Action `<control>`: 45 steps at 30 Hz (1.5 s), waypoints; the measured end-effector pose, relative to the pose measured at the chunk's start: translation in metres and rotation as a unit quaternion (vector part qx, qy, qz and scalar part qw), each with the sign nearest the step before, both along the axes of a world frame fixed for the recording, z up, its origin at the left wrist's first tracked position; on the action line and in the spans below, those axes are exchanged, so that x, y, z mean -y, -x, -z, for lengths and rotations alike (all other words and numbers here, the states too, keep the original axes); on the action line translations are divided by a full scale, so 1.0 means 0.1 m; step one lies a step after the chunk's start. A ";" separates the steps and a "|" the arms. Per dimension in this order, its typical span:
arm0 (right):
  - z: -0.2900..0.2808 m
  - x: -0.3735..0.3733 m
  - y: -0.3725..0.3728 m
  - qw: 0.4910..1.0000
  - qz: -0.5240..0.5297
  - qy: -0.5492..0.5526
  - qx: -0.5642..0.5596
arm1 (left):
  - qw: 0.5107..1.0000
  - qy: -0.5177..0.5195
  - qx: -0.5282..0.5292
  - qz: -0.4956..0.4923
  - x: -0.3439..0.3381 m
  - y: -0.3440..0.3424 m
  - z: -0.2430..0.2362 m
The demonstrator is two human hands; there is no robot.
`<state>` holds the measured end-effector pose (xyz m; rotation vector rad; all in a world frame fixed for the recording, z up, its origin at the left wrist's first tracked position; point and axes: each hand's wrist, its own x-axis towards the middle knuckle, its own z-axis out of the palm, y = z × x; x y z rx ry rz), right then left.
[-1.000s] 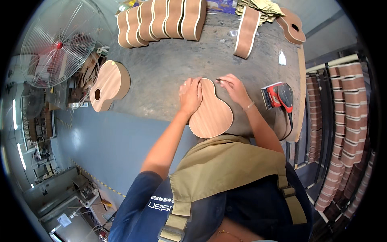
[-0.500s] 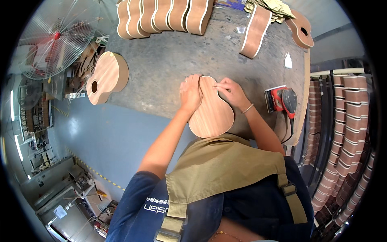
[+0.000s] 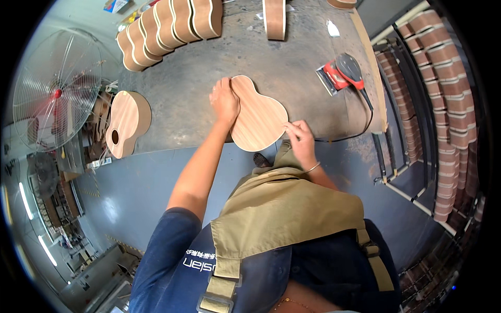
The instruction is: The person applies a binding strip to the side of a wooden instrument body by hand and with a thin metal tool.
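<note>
1. One pale guitar-shaped wooden body (image 3: 258, 115) is placed at the near edge of the one grey table (image 3: 188, 88), its broad end turned toward the person and its rim edged in a light line.
2. Two hands are seen at it. The left hand (image 3: 225, 100) is laid along its left side, back upward, with the fingers loosely bent; whether the side is gripped or only pressed cannot be told.
3. The right hand (image 3: 300, 136) is held at the lower right rim, fingers curled and drawn toward the thumb; whether anything small is pinched there cannot be told. One bracelet (image 3: 313, 167) is worn on that wrist.
4. One red and grey sander (image 3: 342, 73), with one cable (image 3: 360, 130), and one white bottle (image 3: 332, 28) are set on the right of the table.
5. One body with a round hole (image 3: 125, 122) is stood at the left; about six brown bodies (image 3: 172, 26) are lined up in a row behind.
6. One single brown body (image 3: 275, 20) is placed at the far side.
7. One large fan (image 3: 57, 94) is seen at the left.
</note>
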<state>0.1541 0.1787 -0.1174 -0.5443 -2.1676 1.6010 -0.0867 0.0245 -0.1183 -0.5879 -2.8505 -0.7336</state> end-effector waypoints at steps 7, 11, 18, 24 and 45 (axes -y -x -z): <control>-0.14 0.72 -0.32 1.000 -0.018 -0.019 0.007 | 0.999 0.011 0.009 0.043 0.01 0.08 -0.03; -0.10 0.78 -0.39 0.978 0.005 0.206 0.032 | 0.985 0.017 0.103 0.139 -0.01 0.23 -0.29; -0.09 0.14 -0.05 0.936 0.025 0.343 0.075 | 0.975 0.093 0.162 0.122 0.35 0.18 -0.82; -0.03 -1.18 1.36 0.949 -0.198 0.239 0.051 | 0.964 0.085 0.247 0.049 0.56 -0.49 -0.72; 0.03 -0.25 0.54 0.997 0.067 -0.036 -0.017 | 0.976 -0.039 0.214 0.016 0.41 -0.60 -0.30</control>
